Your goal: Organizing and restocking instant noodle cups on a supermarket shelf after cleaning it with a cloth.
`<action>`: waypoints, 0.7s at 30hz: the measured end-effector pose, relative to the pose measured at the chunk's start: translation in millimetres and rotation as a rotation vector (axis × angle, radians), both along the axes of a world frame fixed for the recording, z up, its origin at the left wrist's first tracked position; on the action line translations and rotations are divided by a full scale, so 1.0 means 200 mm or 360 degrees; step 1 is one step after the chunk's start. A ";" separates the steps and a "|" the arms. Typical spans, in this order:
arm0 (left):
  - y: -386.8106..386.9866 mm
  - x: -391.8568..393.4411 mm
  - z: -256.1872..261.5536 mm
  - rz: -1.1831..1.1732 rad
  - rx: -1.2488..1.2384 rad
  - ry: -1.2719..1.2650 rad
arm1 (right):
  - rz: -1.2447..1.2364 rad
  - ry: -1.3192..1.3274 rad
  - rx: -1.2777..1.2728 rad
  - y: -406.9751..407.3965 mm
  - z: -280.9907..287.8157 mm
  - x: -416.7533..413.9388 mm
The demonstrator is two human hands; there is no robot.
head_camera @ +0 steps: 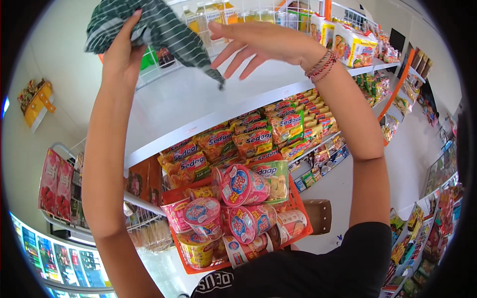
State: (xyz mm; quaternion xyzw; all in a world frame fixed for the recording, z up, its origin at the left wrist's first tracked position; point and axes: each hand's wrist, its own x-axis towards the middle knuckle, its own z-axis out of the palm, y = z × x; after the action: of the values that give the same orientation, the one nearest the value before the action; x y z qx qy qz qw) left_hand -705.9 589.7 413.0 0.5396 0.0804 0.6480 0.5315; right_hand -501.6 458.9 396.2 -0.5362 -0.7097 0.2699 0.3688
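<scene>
A dark green cloth with white stripes [160, 28] is gripped in my left hand [125, 48], raised above a white metal shelf [167, 100]. One end of the cloth hangs down to the right. My right hand [257, 43] is spread with its fingers apart, close by that hanging end, and holds nothing; whether a fingertip touches the cloth I cannot tell. Below my arms, an orange-red plastic basket [302, 216] is packed with instant noodle cups [244, 185], several of them pink, others green, yellow or white.
Packets of instant noodles [257, 139] fill the shelf below the white one. Bottles [207, 16] stand behind a white wire rack at the back, and bundled noodle packs [354, 44] sit at the right. A brown stool-like object [317, 217] is beside the basket.
</scene>
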 end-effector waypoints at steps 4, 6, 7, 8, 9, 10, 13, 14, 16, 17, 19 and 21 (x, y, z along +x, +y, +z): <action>-0.20 0.12 -0.05 -0.0415 -0.0222 0.0400 | 0.0431 0.0736 0.0095 0.11 -0.09 -0.05; -0.31 0.19 -0.09 -0.0447 -0.0373 0.0452 | 0.0779 0.1183 0.0274 0.18 -0.06 -0.04; -0.29 0.17 -0.11 -0.0430 -0.0381 0.0451 | 0.0793 0.1188 0.0263 0.14 -0.03 -0.08; -0.26 0.17 -0.13 -0.0510 -0.0456 0.0487 | 0.0608 0.1186 0.0238 0.09 0.02 -0.11; -0.24 0.17 -0.15 -0.0607 -0.0527 0.0521 | 0.0407 0.1175 0.0219 0.04 0.06 -0.12; -0.23 0.20 -0.17 -0.0527 -0.0537 0.0638 | 0.0326 0.1018 0.0284 0.04 0.05 -0.11; -0.18 0.21 -0.27 -0.0413 -0.0308 0.0563 | 0.0141 0.0520 0.0553 -0.02 0.03 -0.21; -0.15 0.20 -0.28 -0.0472 -0.0268 0.0400 | 0.0155 0.0525 0.0553 -0.01 0.03 -0.23; -0.19 0.23 -0.22 -0.0698 -0.0319 0.0338 | 0.0083 0.0512 0.0729 -0.01 0.03 -0.22; -0.20 0.22 -0.21 -0.0719 -0.0360 0.0350 | 0.0109 0.0447 0.0668 0.01 0.04 -0.17; -0.20 0.21 -0.20 -0.0596 -0.0238 0.0461 | -0.0010 0.0377 0.0874 0.02 0.04 -0.11; -0.20 0.21 -0.20 -0.0465 -0.0116 0.0566 | -0.0280 0.0101 0.1365 0.03 0.03 -0.08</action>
State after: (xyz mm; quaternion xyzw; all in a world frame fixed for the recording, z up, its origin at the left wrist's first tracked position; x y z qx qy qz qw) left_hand -663.5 550.0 373.1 0.6316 0.1172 0.4555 0.6163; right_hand -518.4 465.6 402.6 -0.3844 -0.6976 -0.0651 0.6012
